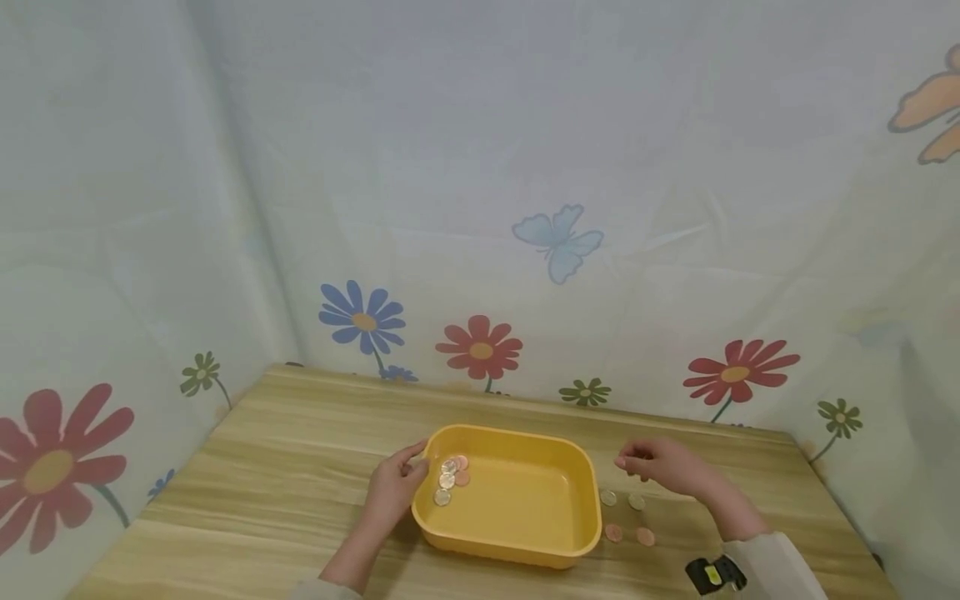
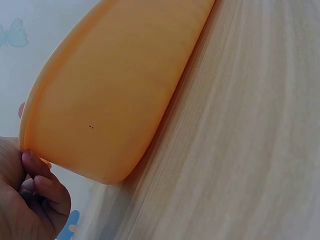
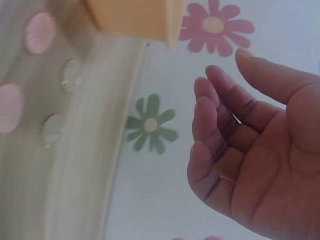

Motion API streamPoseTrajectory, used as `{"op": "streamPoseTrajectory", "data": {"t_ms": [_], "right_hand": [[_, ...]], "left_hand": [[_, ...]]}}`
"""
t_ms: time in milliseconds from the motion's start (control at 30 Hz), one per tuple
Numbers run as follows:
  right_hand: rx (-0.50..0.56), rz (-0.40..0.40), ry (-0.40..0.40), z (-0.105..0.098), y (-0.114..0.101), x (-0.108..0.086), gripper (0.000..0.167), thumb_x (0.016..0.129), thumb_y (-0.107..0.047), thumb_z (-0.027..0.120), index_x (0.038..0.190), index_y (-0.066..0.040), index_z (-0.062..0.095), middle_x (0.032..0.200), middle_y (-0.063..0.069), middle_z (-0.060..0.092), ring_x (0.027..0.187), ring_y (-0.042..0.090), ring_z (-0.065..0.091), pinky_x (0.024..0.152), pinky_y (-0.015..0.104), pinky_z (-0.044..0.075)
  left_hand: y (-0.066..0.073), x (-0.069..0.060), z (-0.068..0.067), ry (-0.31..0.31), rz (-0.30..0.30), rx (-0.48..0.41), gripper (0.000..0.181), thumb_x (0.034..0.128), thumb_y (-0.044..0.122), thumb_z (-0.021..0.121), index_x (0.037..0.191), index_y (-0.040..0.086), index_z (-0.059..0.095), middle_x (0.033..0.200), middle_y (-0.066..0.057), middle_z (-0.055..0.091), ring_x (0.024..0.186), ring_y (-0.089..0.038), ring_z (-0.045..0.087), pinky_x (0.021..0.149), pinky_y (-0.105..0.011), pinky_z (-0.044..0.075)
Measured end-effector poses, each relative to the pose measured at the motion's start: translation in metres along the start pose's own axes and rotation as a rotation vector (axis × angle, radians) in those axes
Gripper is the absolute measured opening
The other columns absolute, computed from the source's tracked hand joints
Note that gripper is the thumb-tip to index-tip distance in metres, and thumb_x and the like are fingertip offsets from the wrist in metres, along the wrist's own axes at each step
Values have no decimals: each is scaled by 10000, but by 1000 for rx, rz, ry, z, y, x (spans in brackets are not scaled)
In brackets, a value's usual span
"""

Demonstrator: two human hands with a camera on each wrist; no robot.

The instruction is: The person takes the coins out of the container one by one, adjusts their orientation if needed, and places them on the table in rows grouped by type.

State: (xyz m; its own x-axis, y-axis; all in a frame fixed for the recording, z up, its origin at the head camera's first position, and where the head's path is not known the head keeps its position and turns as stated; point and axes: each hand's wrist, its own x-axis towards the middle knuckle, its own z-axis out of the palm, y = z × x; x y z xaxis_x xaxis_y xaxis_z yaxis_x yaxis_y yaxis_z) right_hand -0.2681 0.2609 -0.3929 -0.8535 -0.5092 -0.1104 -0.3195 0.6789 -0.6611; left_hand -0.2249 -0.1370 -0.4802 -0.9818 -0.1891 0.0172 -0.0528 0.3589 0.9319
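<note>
A yellow plastic tub (image 1: 517,546) with rounded corners stands on the table. My left hand (image 1: 393,490) grips its left rim, the thumb over the edge; the left wrist view shows the fingers of this hand (image 2: 37,195) curled at the tub's corner. Several silver coins (image 1: 447,481) and copper coins (image 1: 462,478) lie inside near the left wall. To the right of the tub, my right hand (image 1: 667,465) hovers above the table with fingers loosely bent and nothing in them. Below it lie two silver coins (image 1: 637,502) and two copper coins (image 1: 646,537).
The wooden table (image 1: 300,450) reaches back to a pale curtain (image 1: 420,167) printed with flowers and butterflies. This cloth also hangs along the left and right sides. A black device (image 1: 716,575) is strapped at the right wrist.
</note>
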Motion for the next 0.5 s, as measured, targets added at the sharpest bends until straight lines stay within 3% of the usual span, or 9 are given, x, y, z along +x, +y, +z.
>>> {"op": "streamPoseTrajectory", "data": {"t_ms": [267,500], "right_hand": [[-55,-65,-10,-7,-29,18,227,1019,-225,623,1028,-8,689,880,32,660,762,115,553,670,238,513],[-64,-124,-89,-10,-55,39,209,1012,-216,636,1018,-16,695,841,1,632,762,134,537,676,236,497]], "left_hand": [[0,-1,-1,-3,-6,0,423,981,113,613,1387,-6,614,597,-1,523,433,-87,406,404,-187,374],[1,-2,-2,-7,-6,10,426,983,116,612,1391,-6,609,628,-49,587,436,-89,418,408,-191,377]]}}
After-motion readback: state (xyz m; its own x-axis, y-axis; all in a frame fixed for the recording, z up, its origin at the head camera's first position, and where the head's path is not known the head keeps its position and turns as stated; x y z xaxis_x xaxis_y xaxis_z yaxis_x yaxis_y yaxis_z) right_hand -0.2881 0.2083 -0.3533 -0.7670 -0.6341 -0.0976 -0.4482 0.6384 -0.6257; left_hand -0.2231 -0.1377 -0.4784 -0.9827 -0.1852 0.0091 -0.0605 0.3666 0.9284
